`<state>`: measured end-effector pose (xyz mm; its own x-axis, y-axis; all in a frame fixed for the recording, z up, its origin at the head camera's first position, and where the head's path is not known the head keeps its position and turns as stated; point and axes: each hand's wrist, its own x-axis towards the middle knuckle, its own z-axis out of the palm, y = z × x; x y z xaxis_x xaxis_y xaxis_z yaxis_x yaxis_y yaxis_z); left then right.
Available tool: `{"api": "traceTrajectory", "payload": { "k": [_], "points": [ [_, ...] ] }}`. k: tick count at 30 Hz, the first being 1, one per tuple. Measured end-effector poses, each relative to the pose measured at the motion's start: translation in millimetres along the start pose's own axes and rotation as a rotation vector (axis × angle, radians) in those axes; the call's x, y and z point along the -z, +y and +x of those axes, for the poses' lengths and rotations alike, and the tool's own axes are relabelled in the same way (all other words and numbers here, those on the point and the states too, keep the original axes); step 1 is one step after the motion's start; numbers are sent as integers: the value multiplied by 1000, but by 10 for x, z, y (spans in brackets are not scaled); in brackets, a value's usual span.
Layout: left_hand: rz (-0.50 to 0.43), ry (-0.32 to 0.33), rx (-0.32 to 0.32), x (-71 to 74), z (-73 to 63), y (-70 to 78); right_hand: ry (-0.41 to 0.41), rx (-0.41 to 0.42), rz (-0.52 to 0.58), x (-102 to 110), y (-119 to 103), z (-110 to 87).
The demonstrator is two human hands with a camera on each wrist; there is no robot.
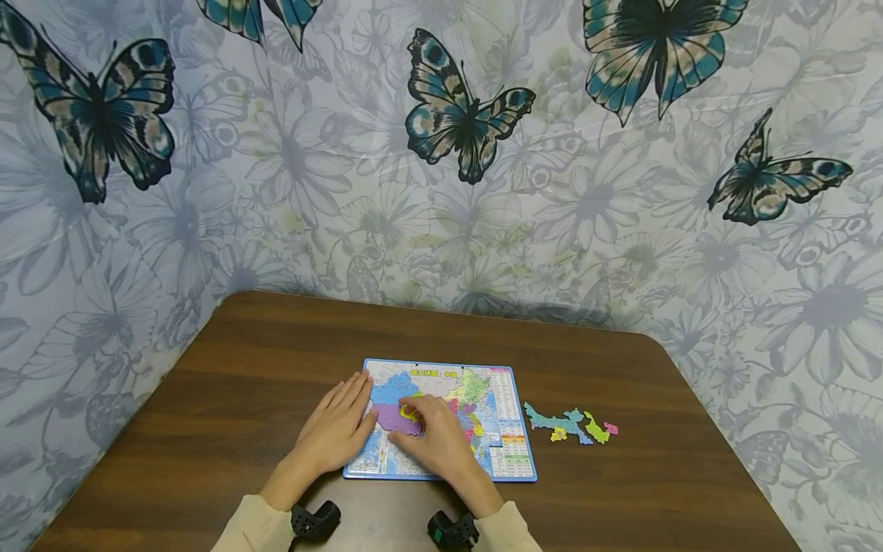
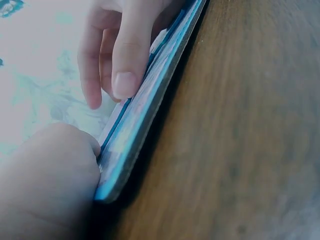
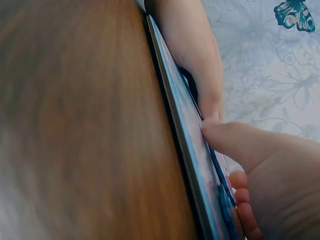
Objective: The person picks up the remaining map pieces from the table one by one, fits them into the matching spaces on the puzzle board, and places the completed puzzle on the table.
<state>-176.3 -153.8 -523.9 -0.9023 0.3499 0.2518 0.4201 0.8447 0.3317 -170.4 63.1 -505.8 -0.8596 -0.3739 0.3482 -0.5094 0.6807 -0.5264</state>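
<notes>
A map puzzle board [image 1: 441,475] with a blue rim lies on the table. My left hand [image 1: 338,425] rests on its left side, fingers straight and close together, beside the blue piece [image 1: 393,389] and purple piece [image 1: 393,419]. Over the board's middle, my right hand [image 1: 441,437] bends its fingers down, their tips at a yellow piece [image 1: 410,414] partly covered by them. Its thumb [image 3: 227,135] touches the board lower down, apart from the index finger. In the left wrist view the right hand [image 2: 132,50] reaches over the rim.
Right of the board lie loose puzzle pieces: a long teal one [image 1: 552,421], a small yellow one [image 1: 558,435], a lime one [image 1: 596,428] and a pink one [image 1: 611,428]. The brown wooden table [image 1: 241,368] ends at a butterfly-patterned backdrop [image 1: 310,230].
</notes>
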Motion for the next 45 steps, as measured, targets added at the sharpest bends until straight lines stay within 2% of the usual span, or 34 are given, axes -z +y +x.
{"api": "traceTrajectory", "payload": {
  "k": [4, 12, 18, 30, 37, 45],
  "points": [
    [3, -1, -2, 9, 8, 10, -43, -1, 5, 46, 27, -6],
    [6, -8, 6, 31, 14, 22, -105, 78, 37, 129, 97, -8],
    [3, 6, 5, 28, 21, 19, -118, 113, 39, 202, 141, -15],
    [-8, 6, 13, -4, 20, 4, -80, 103, 33, 217, 264, -46],
    [-15, -11, 23, 9, 20, 13, -85, 44, 2, 233, 287, -52],
    [-18, -2, 25, 5, 23, 21, -99, 46, -41, 227, 277, -74]
  ]
}}
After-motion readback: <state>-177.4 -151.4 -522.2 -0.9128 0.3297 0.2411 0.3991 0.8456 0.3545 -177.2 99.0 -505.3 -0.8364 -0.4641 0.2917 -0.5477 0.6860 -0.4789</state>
